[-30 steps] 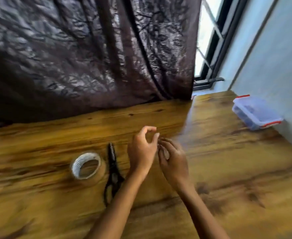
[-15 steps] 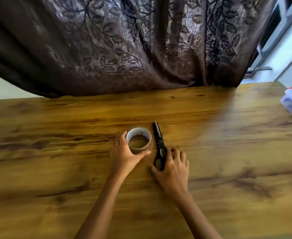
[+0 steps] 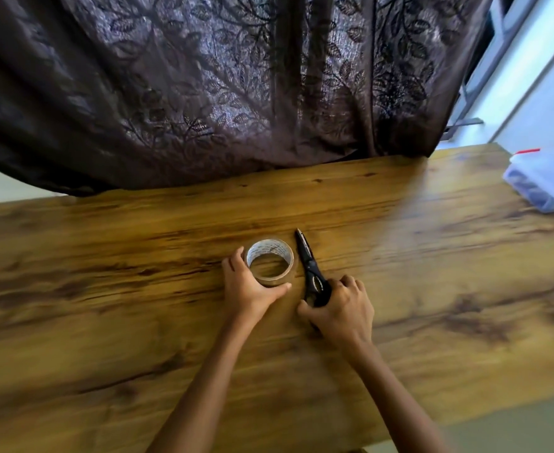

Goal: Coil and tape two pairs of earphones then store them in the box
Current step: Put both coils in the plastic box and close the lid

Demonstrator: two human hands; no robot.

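My left hand [image 3: 249, 291] curls round the tape roll [image 3: 270, 260], my right hand [image 3: 342, 305] grips the scissors [image 3: 305, 253]; no earphones visible, the box [image 3: 543, 181] well apart. I cannot tell how much is done.

Head view looks steeply down, close over the wooden table [image 3: 399, 289]

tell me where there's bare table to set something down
Bare wood runs wide left of the left hand and tape roll, out to the left edge of the table. Another open stretch lies between the scissors and the clear box at far right. Crowded at centre: the right hand on the scissors handles, tape roll close alongside.
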